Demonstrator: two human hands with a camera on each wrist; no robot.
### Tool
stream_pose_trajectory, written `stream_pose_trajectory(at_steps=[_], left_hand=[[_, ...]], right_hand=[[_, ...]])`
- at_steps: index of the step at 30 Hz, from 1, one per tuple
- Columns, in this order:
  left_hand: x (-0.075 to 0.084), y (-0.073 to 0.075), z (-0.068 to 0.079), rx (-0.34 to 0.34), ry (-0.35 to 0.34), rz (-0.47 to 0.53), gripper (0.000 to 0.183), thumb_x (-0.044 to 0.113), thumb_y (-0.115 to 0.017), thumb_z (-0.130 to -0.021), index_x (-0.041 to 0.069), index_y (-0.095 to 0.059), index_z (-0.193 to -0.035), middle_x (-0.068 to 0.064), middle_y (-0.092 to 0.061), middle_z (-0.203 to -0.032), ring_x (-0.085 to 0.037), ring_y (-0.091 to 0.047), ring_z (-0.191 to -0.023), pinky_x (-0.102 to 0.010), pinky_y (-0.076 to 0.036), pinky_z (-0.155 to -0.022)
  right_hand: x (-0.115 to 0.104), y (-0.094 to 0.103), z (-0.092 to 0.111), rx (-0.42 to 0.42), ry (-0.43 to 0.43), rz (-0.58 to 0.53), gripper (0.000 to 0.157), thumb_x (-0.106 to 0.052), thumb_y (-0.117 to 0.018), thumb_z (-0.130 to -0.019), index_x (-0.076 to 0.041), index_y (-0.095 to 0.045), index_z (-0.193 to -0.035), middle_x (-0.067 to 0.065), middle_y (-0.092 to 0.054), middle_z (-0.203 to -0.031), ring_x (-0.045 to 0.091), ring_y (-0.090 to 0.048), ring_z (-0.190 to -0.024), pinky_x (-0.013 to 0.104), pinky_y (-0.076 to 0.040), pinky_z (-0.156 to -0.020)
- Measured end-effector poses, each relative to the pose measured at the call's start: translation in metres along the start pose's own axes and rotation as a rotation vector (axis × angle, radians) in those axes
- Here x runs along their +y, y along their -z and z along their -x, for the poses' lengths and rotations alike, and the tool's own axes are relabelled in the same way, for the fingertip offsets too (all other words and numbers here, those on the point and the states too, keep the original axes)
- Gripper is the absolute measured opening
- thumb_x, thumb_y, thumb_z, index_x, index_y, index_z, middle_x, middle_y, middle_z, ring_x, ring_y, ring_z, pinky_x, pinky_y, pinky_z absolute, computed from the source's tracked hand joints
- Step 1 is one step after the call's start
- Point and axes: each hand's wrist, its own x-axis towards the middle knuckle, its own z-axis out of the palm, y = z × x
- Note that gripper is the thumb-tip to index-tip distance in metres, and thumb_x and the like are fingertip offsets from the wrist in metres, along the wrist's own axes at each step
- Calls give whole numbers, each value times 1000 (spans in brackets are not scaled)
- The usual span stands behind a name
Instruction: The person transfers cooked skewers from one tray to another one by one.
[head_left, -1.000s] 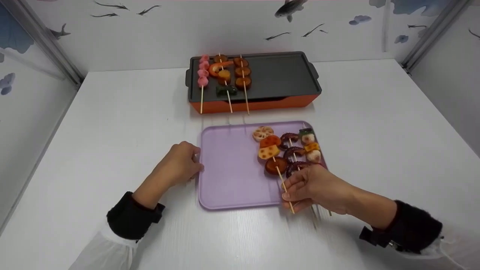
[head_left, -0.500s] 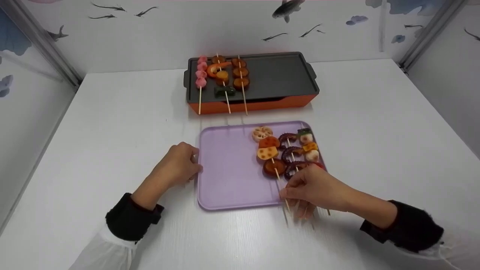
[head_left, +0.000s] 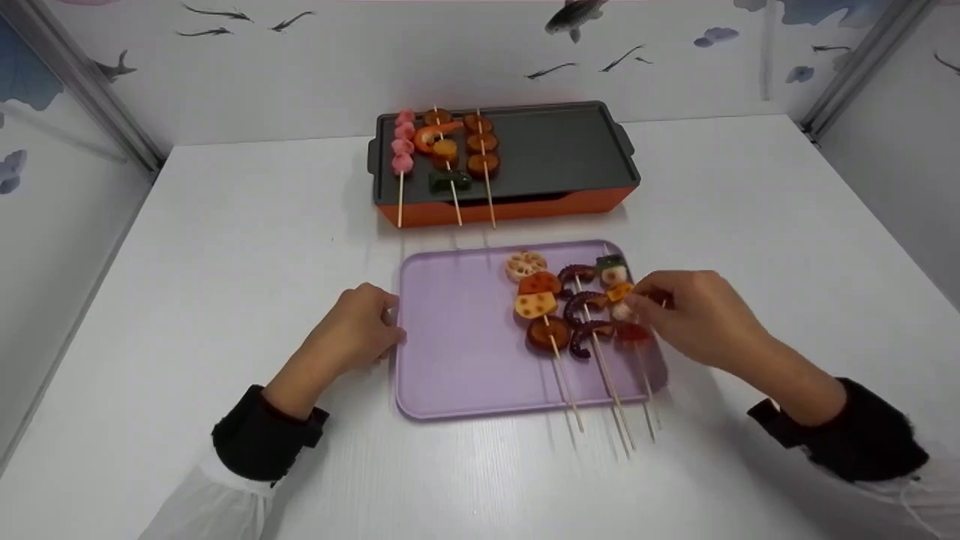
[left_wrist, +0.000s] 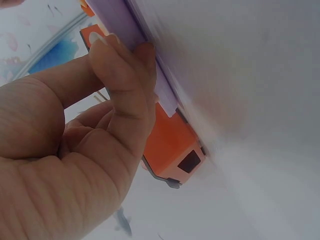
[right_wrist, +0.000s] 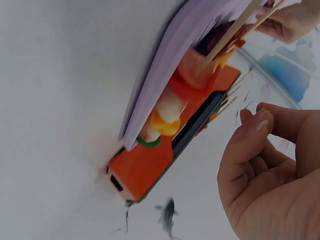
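My left hand pinches the left rim of a lilac tray, thumb on top in the left wrist view. On the tray's right half lie three toy food skewers: one with lotus root, orange and yellow slices and a brown round, one with octopus tentacles, and a mixed vegetable skewer by the right rim. Over that rim hovers my right hand, partly covering the mixed skewer in the head view. In the right wrist view its fingers are loosely curled, apart from the skewers, holding nothing.
Behind the tray stands an orange grill with a dark plate. On its left side lie a pink ball skewer, a shrimp skewer and a brown-slice skewer, sticks overhanging the front. White patterned panels enclose the table.
My right hand has left the stick ends of the lotus and octopus skewers and moved up and right to the tray's right rim. The left hand stays on the tray.
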Motion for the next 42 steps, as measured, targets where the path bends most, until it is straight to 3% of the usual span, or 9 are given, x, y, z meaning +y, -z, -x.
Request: stream_pose_trajectory(at_steps=[4,10,18,24,32,35,37,39,42], left_hand=[[1,0,-1,-5,18,2,15,-1,-69,-95,1,-66,-80,-8,-64,-63,-14,-57,-51,-26,-45,-49],[2,1,1,-6,23,1,12,0,-69,-95,1,-68,-84,-8,-64,-64,-14,-58,-53,-26,-46,-50],[1,2,2,4,6,18,19,-3,-68,-94,2,-63,-76,-7,-62,-61,-13,-57,-51,-26,-45,-49],[0,1,1,-2,-4,22,13,-3,-68,-94,1,-66,-81,-6,-62,-60,-13,-56,-50,-26,-44,-50],[0,1,1,-6,-2,26,27,-5,-65,-93,6,-55,-70,-5,-62,-59,-13,-56,-50,-26,-42,-51],[1,4,3,-21,11,30,5,-4,-65,-94,-4,-70,-93,-6,-64,-63,-13,-57,-51,-26,-43,-53],[2,7,4,-32,22,40,27,-3,-64,-95,-10,-69,-121,-8,-66,-68,-12,-58,-53,-26,-44,-54],[4,11,6,-31,25,56,45,-1,-62,-97,-11,-58,-141,-10,-68,-76,-13,-59,-57,-26,-46,-56],[7,15,9,26,-7,49,45,2,-60,-100,-10,-57,-142,-14,-70,-90,-14,-59,-63,-28,-47,-60]], right_hand=[[25,6,-7,64,-24,109,15,-14,-70,-101,-3,-79,-100,6,-72,-84,17,-51,-61,33,-41,-55],[47,8,-13,-69,-81,92,18,-15,-69,-101,1,-78,-101,9,-75,-89,18,-59,-69,36,-45,-62],[46,12,-14,-258,-151,39,19,-17,-68,-100,-2,-80,-97,3,-72,-81,19,-59,-70,36,-49,-62],[45,10,-15,-311,-130,37,16,-14,-69,-99,-2,-80,-94,1,-69,-75,17,-57,-65,34,-48,-58],[46,9,-16,-355,-148,18,17,-13,-68,-99,-2,-80,-94,1,-67,-72,16,-56,-63,32,-47,-56],[45,9,-16,-362,-156,14,17,-13,-68,-100,-2,-79,-95,2,-67,-73,17,-56,-64,32,-48,-56],[45,9,-16,-365,-158,13,17,-13,-68,-100,-2,-79,-95,2,-67,-72,17,-56,-64,32,-48,-57],[45,9,-16,-367,-159,12,16,-13,-68,-100,-2,-78,-95,2,-66,-71,17,-56,-64,32,-47,-57],[44,9,-17,-366,-157,13,16,-13,-67,-100,-3,-78,-95,2,-66,-71,17,-57,-64,33,-48,-58]])
